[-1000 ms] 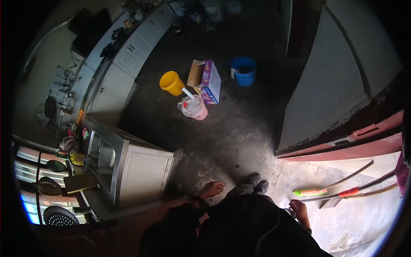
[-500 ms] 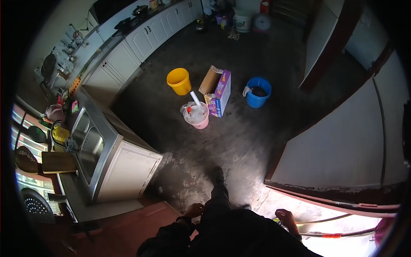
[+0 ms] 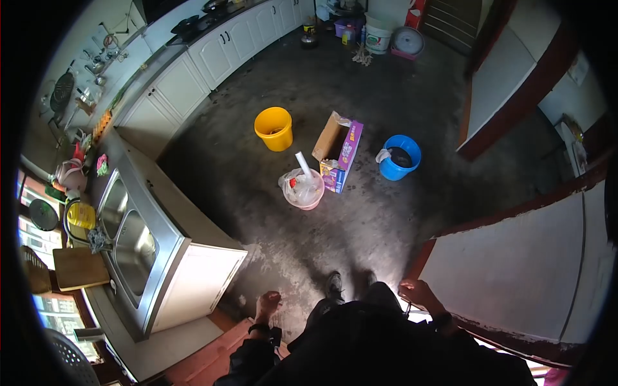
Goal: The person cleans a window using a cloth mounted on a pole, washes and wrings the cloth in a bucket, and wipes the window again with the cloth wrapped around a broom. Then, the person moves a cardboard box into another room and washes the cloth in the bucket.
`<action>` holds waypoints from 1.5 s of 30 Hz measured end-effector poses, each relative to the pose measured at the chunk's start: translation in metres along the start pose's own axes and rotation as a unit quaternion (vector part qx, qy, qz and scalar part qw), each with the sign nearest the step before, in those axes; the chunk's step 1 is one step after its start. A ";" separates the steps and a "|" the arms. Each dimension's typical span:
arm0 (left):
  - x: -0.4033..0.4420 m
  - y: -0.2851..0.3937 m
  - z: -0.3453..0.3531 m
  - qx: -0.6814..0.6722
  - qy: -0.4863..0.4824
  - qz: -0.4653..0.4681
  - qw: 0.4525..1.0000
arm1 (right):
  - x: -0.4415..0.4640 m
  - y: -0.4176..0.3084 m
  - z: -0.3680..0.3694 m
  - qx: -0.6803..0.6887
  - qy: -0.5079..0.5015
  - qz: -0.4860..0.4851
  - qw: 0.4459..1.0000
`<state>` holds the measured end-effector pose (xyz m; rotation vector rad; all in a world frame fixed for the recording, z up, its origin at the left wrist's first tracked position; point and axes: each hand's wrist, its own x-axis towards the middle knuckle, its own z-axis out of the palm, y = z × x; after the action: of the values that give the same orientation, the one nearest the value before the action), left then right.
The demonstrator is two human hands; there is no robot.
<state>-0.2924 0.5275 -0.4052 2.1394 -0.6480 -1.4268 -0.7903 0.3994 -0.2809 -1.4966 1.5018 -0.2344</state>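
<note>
My left hand (image 3: 268, 305) hangs at the lower centre, its fingers curled in and no object showing in it. Farther right, my right hand (image 3: 418, 294) is closed, with a thin, shiny thing below its fingers that is too small to identify. On the dark floor ahead stand a yellow bucket (image 3: 273, 130), a pink bin (image 3: 312, 204) with a clear bag and a white roll, an open purple cardboard box (image 3: 348, 148) and a blue bucket (image 3: 387, 170) with a cloth over its rim. Neither hand touches these.
A steel double sink (image 3: 136, 251) is at the left, with a wooden board (image 3: 80, 267) beside it. White cabinets (image 3: 209, 55) line the back left. A white bucket (image 3: 377, 38) and a basin (image 3: 407, 42) stand at the back. A white door panel (image 3: 508, 264) is at the right.
The view has moved forward into the room and tilted up, and the back area shows more. The brooms at the right have left view. Both hands have swung with the walking.
</note>
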 end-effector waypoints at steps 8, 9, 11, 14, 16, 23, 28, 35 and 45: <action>0.001 0.009 0.016 0.049 -0.088 -0.025 0.995 | 0.147 -0.017 -0.016 0.022 -0.074 -0.049 0.996; 0.000 0.025 0.016 0.096 -0.093 0.036 0.990 | 0.164 -0.026 -0.023 0.002 -0.072 -0.052 0.996; 0.014 0.058 0.018 0.128 -0.100 0.119 0.980 | 0.209 -0.025 -0.036 0.023 -0.073 -0.071 0.995; 0.057 0.121 0.029 0.097 -0.093 0.054 0.989 | 0.261 -0.027 -0.065 0.045 -0.044 -0.084 0.994; 0.096 0.129 0.039 0.032 -0.093 -0.078 0.992 | 0.274 -0.020 -0.091 0.120 -0.023 -0.066 0.990; 0.253 0.322 0.075 0.074 -0.067 0.001 0.995 | 0.303 0.023 -0.159 0.131 -0.016 0.116 0.984; 0.375 0.404 0.101 0.243 -0.085 0.139 0.956 | 0.289 0.021 -0.174 0.147 0.021 0.183 0.972; 0.569 0.427 0.160 0.270 -0.049 0.288 0.918 | 0.206 0.055 -0.138 0.124 0.108 0.250 0.954; 0.654 0.414 0.198 0.379 -0.003 0.240 0.894 | 0.191 -0.015 -0.056 0.163 0.116 0.350 0.915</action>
<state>-0.3016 -0.2255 -0.6721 2.2382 -1.8281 -0.9809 -0.7781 0.2065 -0.3328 -0.6188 1.9787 -0.2180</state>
